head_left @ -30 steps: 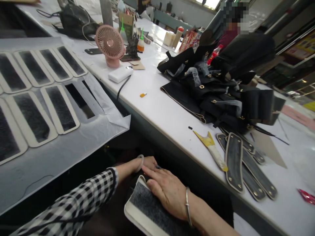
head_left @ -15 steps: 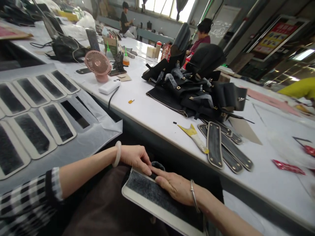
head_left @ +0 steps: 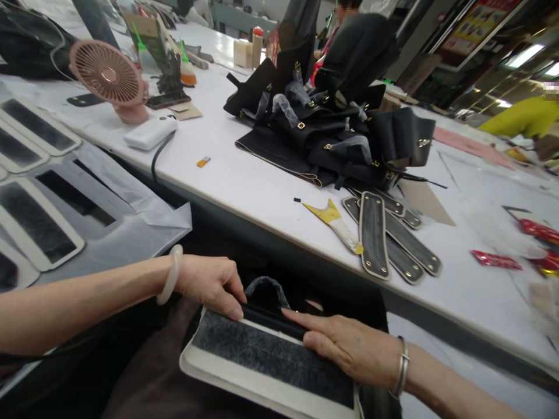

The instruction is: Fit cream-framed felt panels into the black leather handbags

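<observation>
Across my lap lies a black bag, its cream flap (head_left: 244, 368) facing up with a dark textured panel (head_left: 262, 343) on it. My left hand (head_left: 213, 284) pinches the bag's dark folded edge (head_left: 273, 319) near its left end, thumb on the near side. Farther right along this edge, my right hand (head_left: 349, 346) grips it between the thumb and outstretched fingers. A plastic-wrapped handle (head_left: 267, 280) arches up just behind the edge, between both hands. The bag's lower right part is dark and hard to make out.
On the white table (head_left: 244, 203) ahead are a heap of black bags (head_left: 327, 128), several dark straps (head_left: 374, 233), a yellow-and-white tool (head_left: 336, 224) and a pink fan (head_left: 109, 75). Cream-edged panels (head_left: 43, 221) lie on a sheet at left. A person in yellow (head_left: 519, 116) is at far right.
My hands have moved apart along the folded edge, the left one leftward and the right one rightward. More of the edge and the handle now shows. The view has come closer and lower.
</observation>
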Demonstrator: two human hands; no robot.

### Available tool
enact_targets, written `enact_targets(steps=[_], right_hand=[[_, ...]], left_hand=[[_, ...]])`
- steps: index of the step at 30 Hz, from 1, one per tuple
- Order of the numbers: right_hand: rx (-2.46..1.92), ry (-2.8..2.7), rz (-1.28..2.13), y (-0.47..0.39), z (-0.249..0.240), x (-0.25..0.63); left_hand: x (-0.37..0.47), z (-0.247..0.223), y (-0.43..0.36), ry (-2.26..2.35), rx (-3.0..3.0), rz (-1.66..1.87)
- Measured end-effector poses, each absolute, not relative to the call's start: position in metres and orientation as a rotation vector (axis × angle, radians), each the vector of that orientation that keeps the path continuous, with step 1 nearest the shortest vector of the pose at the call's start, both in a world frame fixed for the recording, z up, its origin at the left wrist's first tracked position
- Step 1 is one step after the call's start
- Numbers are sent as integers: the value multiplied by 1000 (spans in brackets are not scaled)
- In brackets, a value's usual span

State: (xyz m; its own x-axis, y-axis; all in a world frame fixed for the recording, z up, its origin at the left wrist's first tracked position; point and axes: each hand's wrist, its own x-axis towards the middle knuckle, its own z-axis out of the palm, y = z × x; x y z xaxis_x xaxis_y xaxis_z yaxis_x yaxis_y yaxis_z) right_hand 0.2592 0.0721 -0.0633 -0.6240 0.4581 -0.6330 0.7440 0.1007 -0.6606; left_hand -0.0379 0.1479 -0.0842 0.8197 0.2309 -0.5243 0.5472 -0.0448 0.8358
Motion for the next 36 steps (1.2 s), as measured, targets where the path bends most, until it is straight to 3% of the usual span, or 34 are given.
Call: enact_targets(steps=[10, 18, 23, 31, 36], right_hand=[[1120, 2252, -1221, 89, -65, 199], [1260, 2092, -1356, 67, -51, 257], [1336, 2141, -1200, 56, -55, 265], [1643, 2250, -1552, 51, -79, 261], [2434, 2042, -1874, 18, -127, 270]], left_hand=[[-27, -82, 141, 664, 1904, -308], [-45, -89, 134, 622, 1477, -224], [-40, -88, 134, 682, 1701, -283], [-18, -67, 120, 812, 2064, -186], [8, -59, 77, 685, 2257, 53]])
